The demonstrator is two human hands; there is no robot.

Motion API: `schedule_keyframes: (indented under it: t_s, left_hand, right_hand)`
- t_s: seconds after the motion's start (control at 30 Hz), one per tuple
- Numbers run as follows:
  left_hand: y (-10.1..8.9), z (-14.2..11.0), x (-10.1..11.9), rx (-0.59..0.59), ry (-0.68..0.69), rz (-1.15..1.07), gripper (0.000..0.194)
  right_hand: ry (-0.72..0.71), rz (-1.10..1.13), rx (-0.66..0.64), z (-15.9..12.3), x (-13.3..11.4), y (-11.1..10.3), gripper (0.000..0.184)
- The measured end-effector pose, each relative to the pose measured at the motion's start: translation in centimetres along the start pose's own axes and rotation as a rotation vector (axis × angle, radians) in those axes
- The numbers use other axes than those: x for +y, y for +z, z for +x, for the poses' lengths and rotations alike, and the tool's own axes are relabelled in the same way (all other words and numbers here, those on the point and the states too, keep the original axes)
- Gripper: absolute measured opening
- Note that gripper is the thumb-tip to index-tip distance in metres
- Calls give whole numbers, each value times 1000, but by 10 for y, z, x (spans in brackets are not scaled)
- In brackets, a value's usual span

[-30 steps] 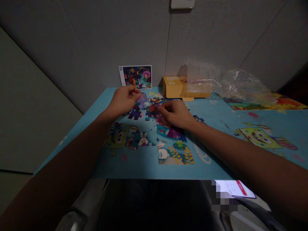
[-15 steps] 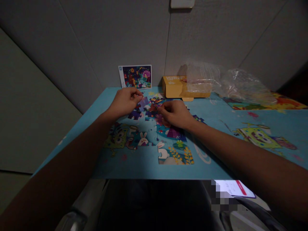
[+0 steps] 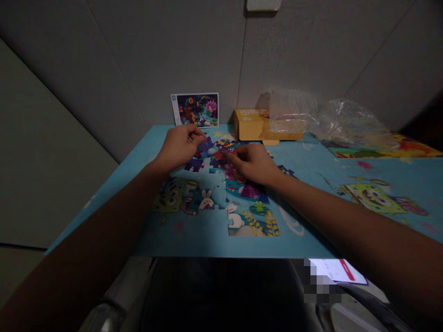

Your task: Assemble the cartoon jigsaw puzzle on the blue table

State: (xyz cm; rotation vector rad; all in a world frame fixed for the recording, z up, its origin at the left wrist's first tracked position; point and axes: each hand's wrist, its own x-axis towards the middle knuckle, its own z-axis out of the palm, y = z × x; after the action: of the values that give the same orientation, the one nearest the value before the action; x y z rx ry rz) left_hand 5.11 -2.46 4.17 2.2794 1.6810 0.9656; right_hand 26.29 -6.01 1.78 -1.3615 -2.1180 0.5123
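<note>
A partly joined jigsaw puzzle (image 3: 238, 216) lies on a light blue cartoon-printed table (image 3: 311, 184). My left hand (image 3: 178, 147) rests at the puzzle's far left, fingertips pinching a purple puzzle piece (image 3: 206, 146) down against the other pieces. My right hand (image 3: 254, 163) lies on the puzzle's middle, fingers curled on the joined pieces, its fingertips close to the left hand's. Loose dark pieces (image 3: 194, 165) sit between and below the hands.
A reference picture card (image 3: 195, 109) leans against the grey wall. A yellow box (image 3: 256, 124) and crumpled clear plastic bags (image 3: 332, 120) sit at the back. A lit phone screen (image 3: 337, 271) lies below the table's near edge, on my lap.
The purple piece in my left hand has gone from lifted and tilted to pressed lower among the pieces. My right hand has hardly moved.
</note>
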Motion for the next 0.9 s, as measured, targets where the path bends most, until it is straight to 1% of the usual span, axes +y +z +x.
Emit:
schedule_keyframes:
  t_s: [0.3, 0.63, 0.73, 0.9]
  left_hand:
    - [0, -2, 3, -97, 39, 67, 24]
    - [3, -3, 4, -349, 113, 212, 23]
    - [5, -4, 4, -421, 124, 223, 21]
    - [9, -6, 6, -483, 140, 232, 21]
  right_hand:
    - [-18, 13, 3, -1, 0, 1, 39]
    - [-41, -24, -16, 0, -1, 3, 36]
    - [-56, -18, -53, -2, -3, 3, 33]
    - [-127, 11, -103, -2, -2, 4, 30]
